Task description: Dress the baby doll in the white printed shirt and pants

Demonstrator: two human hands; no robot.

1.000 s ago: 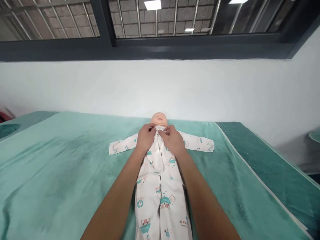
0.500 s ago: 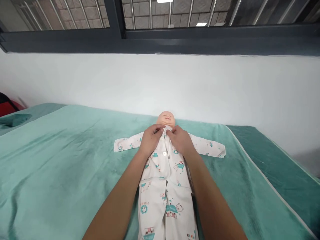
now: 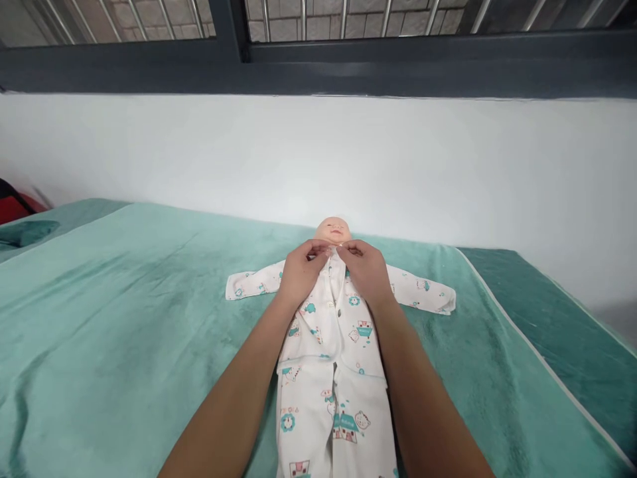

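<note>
Soft light peaks mid-frame on the plain white wall [image 3: 318, 156]; the corners darken, and faint shadows crease the teal plush sheet [image 3: 139, 332].

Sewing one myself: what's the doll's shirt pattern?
White shirt with mostly teal cartoon prints; best in the head view.

The right hand [image 3: 368, 272] has moved up the shirt [image 3: 323, 332] to its neckline [image 3: 335, 255], just below the doll's head [image 3: 333, 229]

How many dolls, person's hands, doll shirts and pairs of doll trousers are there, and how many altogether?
Doll: 1
Hands: 2, left hand and right hand
Shirt: 1
Trousers: 1 pair
Total: 5
</note>
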